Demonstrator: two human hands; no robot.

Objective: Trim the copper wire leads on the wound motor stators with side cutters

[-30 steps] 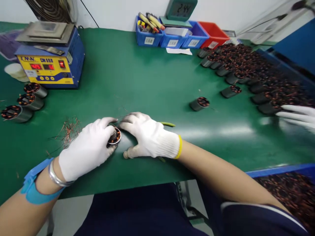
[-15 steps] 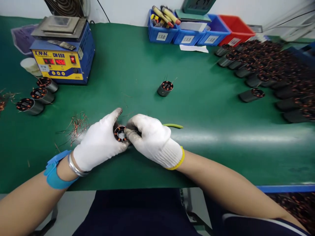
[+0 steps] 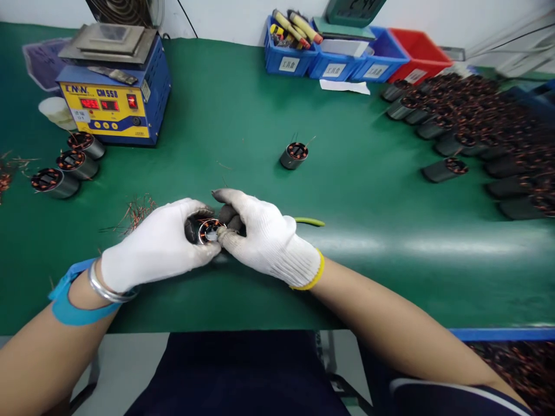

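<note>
My left hand (image 3: 160, 242), in a white glove with darkened fingertips, is wrapped around a motor stator (image 3: 210, 232), a dark cylinder with copper windings showing at its open end. The stator's end is tilted up toward me, and a pale patch shows in its bore. From the right, my right hand (image 3: 266, 237), gloved with a yellow cuff edge, has its thumb at the stator's rim. Its index finger is raised and the others are curled; what they pinch is hidden. Behind this hand a green handle (image 3: 310, 221) sticks out. A pile of copper wire clippings (image 3: 137, 212) lies beside my left hand.
One stator (image 3: 295, 155) stands alone mid-table. Several stators (image 3: 56, 182) are at left, below a blue-yellow CM558 unit (image 3: 110, 110). Many more stators (image 3: 459, 138) crowd the right. Blue bins (image 3: 289, 58) and a red bin (image 3: 418, 55) line the back of the green table (image 3: 217, 92).
My left hand has turned its grip, with fingers now curled further around the stator. My right index finger has lifted away from the thumb. The whole view has shifted slightly.
</note>
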